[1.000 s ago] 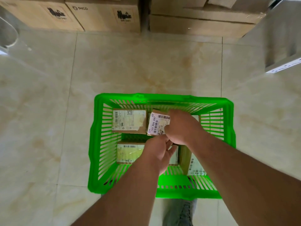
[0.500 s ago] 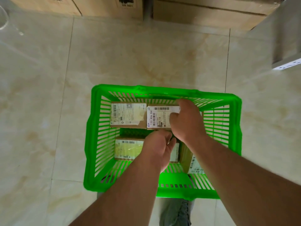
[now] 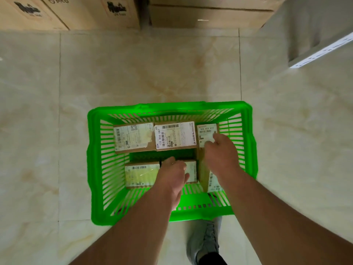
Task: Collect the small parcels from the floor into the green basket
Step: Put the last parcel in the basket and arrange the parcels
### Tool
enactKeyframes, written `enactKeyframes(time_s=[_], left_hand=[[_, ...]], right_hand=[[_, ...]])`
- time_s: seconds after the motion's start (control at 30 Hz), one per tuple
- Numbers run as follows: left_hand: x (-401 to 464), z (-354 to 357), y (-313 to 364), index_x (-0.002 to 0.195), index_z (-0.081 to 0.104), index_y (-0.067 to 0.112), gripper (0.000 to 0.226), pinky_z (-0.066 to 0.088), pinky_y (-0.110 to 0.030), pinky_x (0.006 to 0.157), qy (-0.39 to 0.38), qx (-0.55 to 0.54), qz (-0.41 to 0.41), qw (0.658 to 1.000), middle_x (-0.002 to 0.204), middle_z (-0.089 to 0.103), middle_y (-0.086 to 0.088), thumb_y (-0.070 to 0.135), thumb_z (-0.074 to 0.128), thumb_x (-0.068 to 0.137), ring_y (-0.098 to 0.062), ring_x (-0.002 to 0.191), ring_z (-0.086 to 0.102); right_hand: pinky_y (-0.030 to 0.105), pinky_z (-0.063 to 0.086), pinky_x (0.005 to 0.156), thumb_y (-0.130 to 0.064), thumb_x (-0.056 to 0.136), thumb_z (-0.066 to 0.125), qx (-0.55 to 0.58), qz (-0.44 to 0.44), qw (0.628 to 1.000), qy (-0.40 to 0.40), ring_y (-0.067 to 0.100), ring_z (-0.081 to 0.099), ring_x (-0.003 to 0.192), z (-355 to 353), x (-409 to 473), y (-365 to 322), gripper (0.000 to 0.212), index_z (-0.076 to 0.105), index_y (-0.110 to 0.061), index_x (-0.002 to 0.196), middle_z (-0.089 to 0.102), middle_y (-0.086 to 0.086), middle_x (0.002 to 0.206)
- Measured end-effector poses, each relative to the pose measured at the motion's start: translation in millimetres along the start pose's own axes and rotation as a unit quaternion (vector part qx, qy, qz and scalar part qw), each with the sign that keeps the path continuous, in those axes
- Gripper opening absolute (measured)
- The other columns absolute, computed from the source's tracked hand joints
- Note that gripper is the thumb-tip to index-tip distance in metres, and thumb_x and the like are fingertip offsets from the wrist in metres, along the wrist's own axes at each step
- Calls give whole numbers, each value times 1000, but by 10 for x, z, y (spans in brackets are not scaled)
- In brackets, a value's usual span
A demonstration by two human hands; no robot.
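From the head camera, both hands were inside the green basket (image 3: 248, 131), arranging parcels rather than fetching. The right hand (image 3: 221, 152) pinched the far-right parcel (image 3: 207, 133); the left hand (image 3: 174, 174) rested, fingers relaxed, on a near parcel (image 3: 142, 174). Next, probably, seat that parcel and let go.

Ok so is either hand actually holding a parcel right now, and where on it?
The right hand pinches the far-right parcel at its near right corner. The left hand rests over the near parcel in the green basket; a grip cannot be told.
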State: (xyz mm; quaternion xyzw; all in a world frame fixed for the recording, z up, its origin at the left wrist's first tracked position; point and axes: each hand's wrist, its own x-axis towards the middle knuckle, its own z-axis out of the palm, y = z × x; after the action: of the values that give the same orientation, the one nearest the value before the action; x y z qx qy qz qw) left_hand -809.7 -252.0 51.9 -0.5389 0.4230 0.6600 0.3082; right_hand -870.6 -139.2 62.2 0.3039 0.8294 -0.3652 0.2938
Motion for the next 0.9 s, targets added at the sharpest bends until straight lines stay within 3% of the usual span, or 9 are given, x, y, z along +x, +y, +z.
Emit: enactKeyframes(time_s=[0.07,0.17,0.27,0.33,0.4,0.47,0.57,0.7,0.9], left_hand=[[-68,65,-122,151,39,18,56,44,-46,111,14,126,19,992,121,63,2,8,48,97,-16,111,60],[-95,210,-267,151,41,18,56,44,-33,105,7,246,34,969,148,53,-3,11,50,96,-23,127,55],[-60,359,-374,121,59,30,32,44,-19,67,-6,315,63,947,115,60,2,12,52,96,-3,82,58],[29,437,-450,90,66,33,25,40,-14,58,-15,351,85,932,97,63,12,13,52,95,2,72,56],[121,494,-507,78,67,32,27,42,-16,57,-17,389,92,917,85,69,12,15,52,92,0,73,61],[180,529,-547,95,73,31,24,49,-20,63,-23,396,86,914,94,73,8,18,52,92,-4,78,64],[226,539,-616,131,63,31,45,58,-35,85,-40,372,58,926,116,74,4,11,52,92,-18,99,70],[188,524,-658,130,63,33,56,59,-32,85,-40,333,71,939,118,74,7,-1,49,88,-14,101,70],[-110,533,-485,123,67,36,52,57,-33,91,-9,270,129,954,110,77,14,0,54,88,-5,100,71]], right_hand=[[43,58,82,-28,77,47,41,50,998,29,30,69,94,-134,-190,237,42,72,-19,109,74,9,110],[37,53,76,-16,86,52,90,167,981,28,34,65,94,-160,-314,641,40,63,-5,123,68,20,116],[23,47,56,-6,88,53,108,196,974,10,23,62,76,-68,-208,893,39,58,-6,127,67,16,110],[25,50,59,-4,87,54,108,197,974,28,27,64,79,-31,-88,968,36,57,-5,123,67,17,111],[30,46,68,-3,86,54,97,202,974,38,37,65,96,-1,12,1042,38,53,-3,124,65,19,120],[28,42,68,-3,85,55,80,202,975,41,38,65,105,37,67,1106,42,52,-5,126,64,17,123],[22,38,54,-3,82,57,77,192,978,26,32,63,92,72,72,1158,47,54,-10,128,66,13,122],[16,38,49,-5,81,57,70,156,985,12,33,68,97,62,11,1149,38,63,-12,117,69,11,114],[42,56,91,-19,73,50,44,76,996,27,33,62,109,-132,-208,820,49,62,-19,121,63,9,118]])
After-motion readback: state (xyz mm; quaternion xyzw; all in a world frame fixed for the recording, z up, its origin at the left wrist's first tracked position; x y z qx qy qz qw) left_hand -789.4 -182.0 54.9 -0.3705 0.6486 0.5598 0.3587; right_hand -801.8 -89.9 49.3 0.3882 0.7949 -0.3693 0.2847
